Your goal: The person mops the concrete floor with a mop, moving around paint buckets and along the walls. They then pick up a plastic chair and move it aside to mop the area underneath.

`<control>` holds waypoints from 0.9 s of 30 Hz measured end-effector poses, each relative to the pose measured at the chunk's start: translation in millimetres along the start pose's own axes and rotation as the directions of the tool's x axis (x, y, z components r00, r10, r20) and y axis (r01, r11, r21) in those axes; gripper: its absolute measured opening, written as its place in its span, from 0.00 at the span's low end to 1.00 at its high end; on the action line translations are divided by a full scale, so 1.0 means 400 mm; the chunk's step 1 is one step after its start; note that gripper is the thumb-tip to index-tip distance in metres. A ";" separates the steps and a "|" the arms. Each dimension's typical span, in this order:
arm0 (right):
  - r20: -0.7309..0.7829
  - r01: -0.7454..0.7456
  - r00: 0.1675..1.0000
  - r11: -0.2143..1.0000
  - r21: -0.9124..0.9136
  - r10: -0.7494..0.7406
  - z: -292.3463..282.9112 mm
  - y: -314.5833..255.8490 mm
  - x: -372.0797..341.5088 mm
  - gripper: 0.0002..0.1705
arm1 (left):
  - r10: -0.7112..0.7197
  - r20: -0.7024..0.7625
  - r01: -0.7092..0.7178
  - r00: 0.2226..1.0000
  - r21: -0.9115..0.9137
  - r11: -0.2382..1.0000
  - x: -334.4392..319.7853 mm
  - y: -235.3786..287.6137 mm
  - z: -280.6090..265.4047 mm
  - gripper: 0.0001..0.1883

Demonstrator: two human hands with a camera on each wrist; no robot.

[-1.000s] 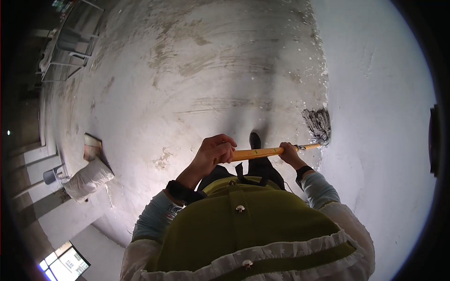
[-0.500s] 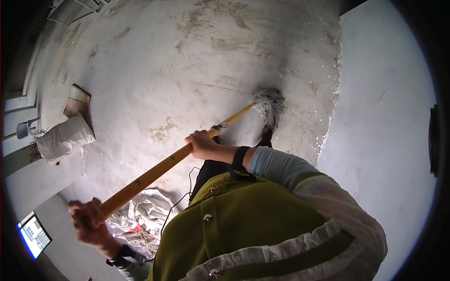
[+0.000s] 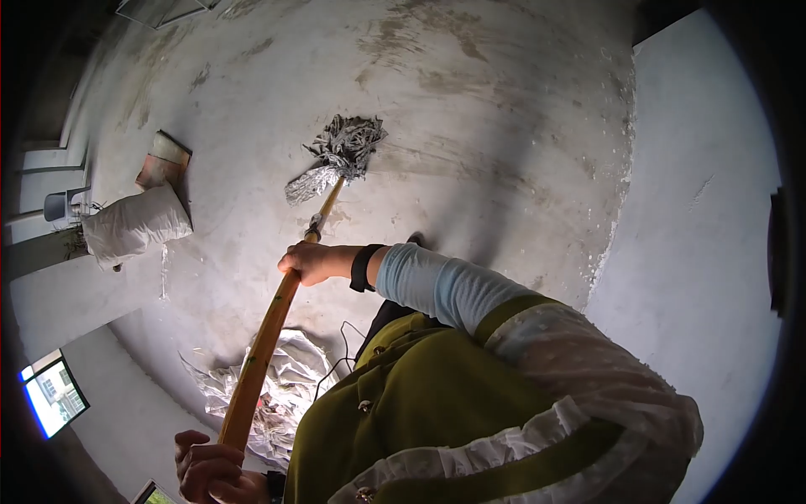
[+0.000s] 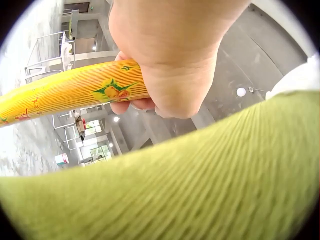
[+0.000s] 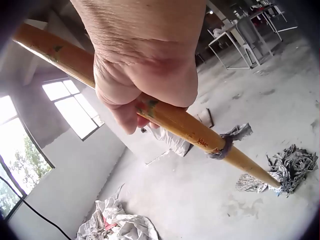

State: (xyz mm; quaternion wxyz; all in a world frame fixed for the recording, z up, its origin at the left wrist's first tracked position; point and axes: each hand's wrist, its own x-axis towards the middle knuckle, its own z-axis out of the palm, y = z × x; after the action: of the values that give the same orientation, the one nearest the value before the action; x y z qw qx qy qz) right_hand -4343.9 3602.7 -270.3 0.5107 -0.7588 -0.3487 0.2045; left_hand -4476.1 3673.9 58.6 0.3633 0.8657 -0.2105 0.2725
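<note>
A mop with a yellow, flower-printed handle (image 3: 265,340) slants across the head view, its grey string head (image 3: 346,144) spread on the concrete floor. My left hand (image 3: 214,472) grips the handle near its top end, low at the left beside my body. In the left wrist view that hand (image 4: 165,65) is curled round the printed wood. Farther down the handle, my right hand (image 3: 309,262) holds it with the arm stretched across in front of me. Below this hand, a dark strip of cloth (image 5: 222,148) is tied round the handle.
Crumpled white sheeting (image 3: 290,382) lies on the floor by my left side. A stuffed pale sack (image 3: 138,225) and a flat brownish piece (image 3: 164,160) lie farther left. A white wall (image 3: 705,218) runs along the right. Metal-framed tables (image 5: 245,37) stand farther off.
The mop head has swept from the right wall leftward across the floor, in front of my feet. My left hand has dropped toward the lower left, and my right hand has swung left.
</note>
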 end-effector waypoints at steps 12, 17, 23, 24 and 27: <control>-0.195 -0.481 0.860 0.877 0.001 0.472 -0.034 -0.074 -0.523 0.10 | -0.221 0.080 0.230 0.972 -0.509 0.830 -0.032 -0.024 0.055 0.13; -0.484 -0.682 0.588 0.719 0.133 0.648 0.026 0.041 -0.920 0.11 | 0.028 0.482 0.382 0.876 -0.728 0.570 -0.077 0.063 0.377 0.10; -0.727 -0.784 0.189 0.547 0.292 0.660 0.154 0.084 -1.424 0.07 | 0.284 0.859 0.731 0.426 -0.512 0.452 -0.242 0.321 0.709 0.06; -0.742 -0.818 0.146 0.502 0.282 0.654 0.191 0.081 -1.493 0.08 | 0.382 0.848 0.713 0.367 -0.520 0.471 -0.278 0.362 0.741 0.06; -0.698 -0.854 0.002 0.364 0.371 0.716 0.300 0.072 -1.630 0.06 | 0.561 0.816 0.611 0.142 -0.518 0.598 -0.345 0.457 0.788 0.03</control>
State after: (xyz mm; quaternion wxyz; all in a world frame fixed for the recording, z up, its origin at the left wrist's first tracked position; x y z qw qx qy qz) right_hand -4853.6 3190.8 -373.8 0.3355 -0.8576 0.3831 0.0723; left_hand -4583.8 3344.1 -118.6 0.4765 0.5471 -0.4702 -0.5026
